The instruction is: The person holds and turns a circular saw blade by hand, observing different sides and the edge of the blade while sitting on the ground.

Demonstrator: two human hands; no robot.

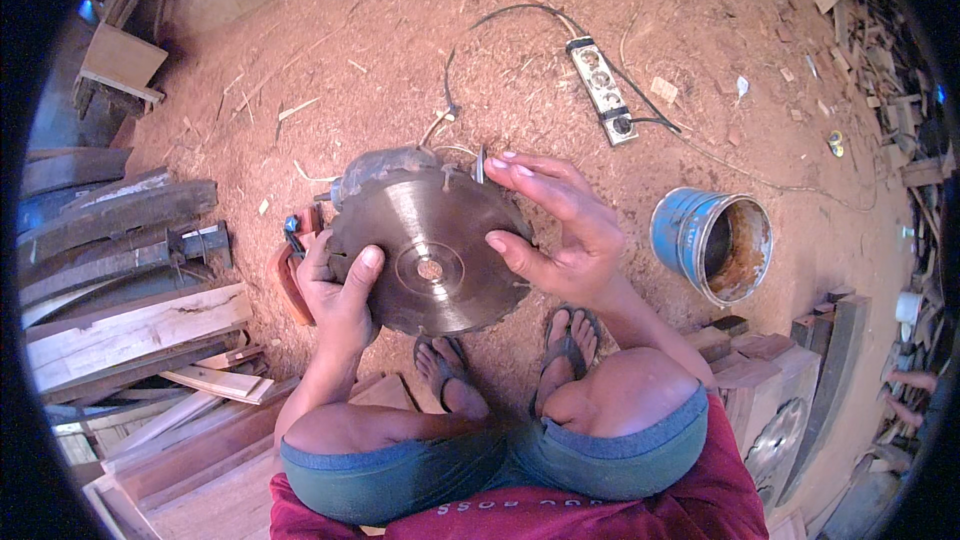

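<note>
A round, toothed circular saw blade [465, 285] with a centre hole is tilted up above my feet. My left hand [345, 285] grips its left edge, thumb on the face and fingers behind. At the right rim, my right hand [570, 230] has its thumb against the blade and its other fingers stretched out, apart from the thumb. Those fingertips are beside a thin metal piece [481, 165] seen edge-on; whether they touch it is unclear. Behind the blade a dusty motor-like power tool body [385, 168] is partly hidden, with an orange-red part [290, 285] showing on the left.
A power strip [602, 90] with cables lies on the sawdust-strewn floor ahead. On the right, a blue metal bucket [690, 235] lies tipped over. Stacked boards [140, 330] fill the left side. Wooden blocks [750, 380] and another saw blade [780, 435] are at lower right.
</note>
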